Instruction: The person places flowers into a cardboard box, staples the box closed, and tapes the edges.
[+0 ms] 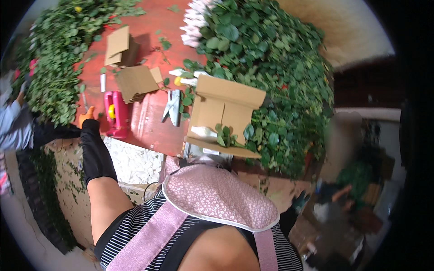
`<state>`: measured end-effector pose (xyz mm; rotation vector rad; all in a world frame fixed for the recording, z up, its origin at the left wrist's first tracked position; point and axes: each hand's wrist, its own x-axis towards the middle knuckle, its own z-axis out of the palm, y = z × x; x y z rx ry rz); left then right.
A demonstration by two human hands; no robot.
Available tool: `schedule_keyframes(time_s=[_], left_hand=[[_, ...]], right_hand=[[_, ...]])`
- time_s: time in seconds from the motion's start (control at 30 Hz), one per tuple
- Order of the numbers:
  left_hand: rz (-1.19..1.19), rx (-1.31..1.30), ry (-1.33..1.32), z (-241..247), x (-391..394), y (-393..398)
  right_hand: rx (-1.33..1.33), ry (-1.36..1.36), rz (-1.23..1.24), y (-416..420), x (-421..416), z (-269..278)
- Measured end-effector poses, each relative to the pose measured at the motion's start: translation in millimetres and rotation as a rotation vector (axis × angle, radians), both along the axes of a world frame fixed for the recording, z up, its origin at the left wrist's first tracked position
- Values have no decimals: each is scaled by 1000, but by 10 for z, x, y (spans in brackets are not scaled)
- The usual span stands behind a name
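My left hand, in an orange glove and black sleeve, is at the red table's left edge, its fingertip beside a thin tool; whether it grips it I cannot tell. Just right stands a pink tape dispenser with a yellow roll. Low on the right, away from the table, my right hand in a dark glove has its fingers spread, holding nothing. Before me lies an open cardboard box with a white-sleeved flower head and leafy stem inside. Left of it rests a silver plier stapler.
Leafy stems are heaped at right, with white-sleeved heads; more greenery at left. Folded cardboard pieces lie between. White scraps fill a container below the table edge. A person's sleeve shows far left, other people lower right.
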<state>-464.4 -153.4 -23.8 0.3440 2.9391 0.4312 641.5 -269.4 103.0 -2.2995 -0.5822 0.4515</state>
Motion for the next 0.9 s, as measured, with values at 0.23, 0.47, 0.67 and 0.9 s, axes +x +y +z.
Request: schedule_keyframes(time_s=[0.23,0.47,0.67,0.9], left_hand=[[-83,-183,3,-340,199,257],[-228,-143,117,-371,-99,-157],[-340,638,-113,155,339,-567],[-709,607,-506,1857,2690,295]], right_hand=[[450,-284,162,875,-260,1044],[447,44,542,2004,-1307,1494],[441,121,1023,2667,-2179,1821],[383,-114,1492,3997,-2961,1840]])
